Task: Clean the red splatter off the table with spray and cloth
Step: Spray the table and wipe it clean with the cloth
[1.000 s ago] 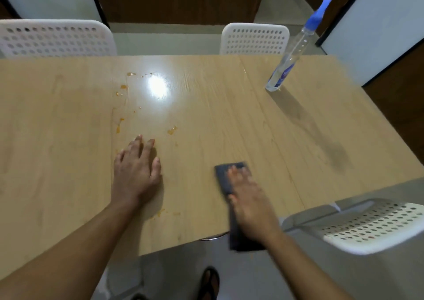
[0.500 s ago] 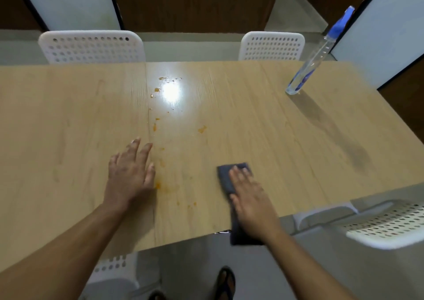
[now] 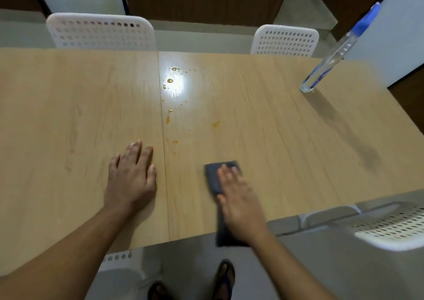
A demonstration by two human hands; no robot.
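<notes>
The right hand point(image 3: 238, 199) lies flat on a dark cloth point(image 3: 214, 178), fingers straight and pressing it onto the wooden table point(image 3: 286, 139) near the front edge; the cloth's near end hangs over that edge below the wrist. The hand is blurred, so finer detail of the fingers cannot be told. The left hand point(image 3: 130, 178) rests palm-down on the bare tabletop at the cloth's nine o'clock, fingers extended and holding nothing. The splatter point(image 3: 169, 118) — orange-red drops and smears — runs along the seam between the two table boards, from just beyond the left hand's fingertips toward twelve o'clock, into a bright glare patch. One separate spot lies at the cloth's twelve o'clock. The spray bottle point(image 3: 330, 59) — clear with a blue cap — stands at two o'clock near the far right corner, well apart from both hands. White perforated chairs point(image 3: 101, 32) sit along the far side.
</notes>
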